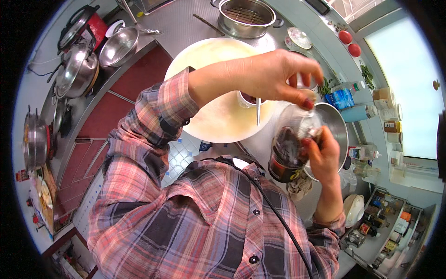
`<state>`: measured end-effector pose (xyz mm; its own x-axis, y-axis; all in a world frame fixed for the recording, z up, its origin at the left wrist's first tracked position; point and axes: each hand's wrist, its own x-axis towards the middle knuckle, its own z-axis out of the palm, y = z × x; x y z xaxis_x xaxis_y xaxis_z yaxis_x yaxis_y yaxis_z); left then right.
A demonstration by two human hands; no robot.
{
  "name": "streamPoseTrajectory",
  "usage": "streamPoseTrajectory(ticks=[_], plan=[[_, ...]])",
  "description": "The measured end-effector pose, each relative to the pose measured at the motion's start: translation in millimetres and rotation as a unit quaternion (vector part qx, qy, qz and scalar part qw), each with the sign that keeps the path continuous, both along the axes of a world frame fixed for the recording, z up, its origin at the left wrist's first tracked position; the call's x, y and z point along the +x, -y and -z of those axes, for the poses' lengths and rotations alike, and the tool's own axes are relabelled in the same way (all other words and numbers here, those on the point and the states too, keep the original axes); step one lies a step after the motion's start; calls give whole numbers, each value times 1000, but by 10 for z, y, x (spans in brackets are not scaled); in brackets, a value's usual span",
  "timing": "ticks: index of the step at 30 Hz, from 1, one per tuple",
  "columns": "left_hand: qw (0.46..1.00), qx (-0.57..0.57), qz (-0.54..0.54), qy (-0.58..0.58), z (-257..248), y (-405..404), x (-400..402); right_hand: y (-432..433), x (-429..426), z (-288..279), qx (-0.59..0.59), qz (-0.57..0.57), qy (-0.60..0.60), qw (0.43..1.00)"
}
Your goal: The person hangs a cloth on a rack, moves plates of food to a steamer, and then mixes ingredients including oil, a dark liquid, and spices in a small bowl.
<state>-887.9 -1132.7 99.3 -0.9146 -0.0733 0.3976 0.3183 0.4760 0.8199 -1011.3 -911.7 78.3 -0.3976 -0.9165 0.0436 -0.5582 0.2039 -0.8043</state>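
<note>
My right hand (322,153) grips a clear plastic bottle (287,153) with dark contents and a dark label, tilted a little. At the bottle's neck, my left hand (285,78) has its thumb and fingers about a pale cap (308,94); motion blur hides whether the cap is on or off. Under my left wrist, partly hidden, a small bowl (244,103) of dark red contents holds a metal spoon (258,111). This bowl stands on a large round pale board (216,123). Behind the bottle sits a wide metal bowl (338,122).
A steamer pot (245,21) and a chopstick-like stick (209,25) lie at the far side. To the right are a lidded porcelain bowl (299,38), a crumpled cloth (299,186) and a rack of bottles (374,219). Metal pans (120,47) line the left counter.
</note>
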Motion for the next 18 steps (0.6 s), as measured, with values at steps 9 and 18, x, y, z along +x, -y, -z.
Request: streamPoseTrajectory(ticks=[9,18], plan=[[992,55,88,66,761,662,-41,540,195,346,94,14,-105,990],[952,233,66,187,1162,762,-470,682,135,373,137,-4,-195,971]])
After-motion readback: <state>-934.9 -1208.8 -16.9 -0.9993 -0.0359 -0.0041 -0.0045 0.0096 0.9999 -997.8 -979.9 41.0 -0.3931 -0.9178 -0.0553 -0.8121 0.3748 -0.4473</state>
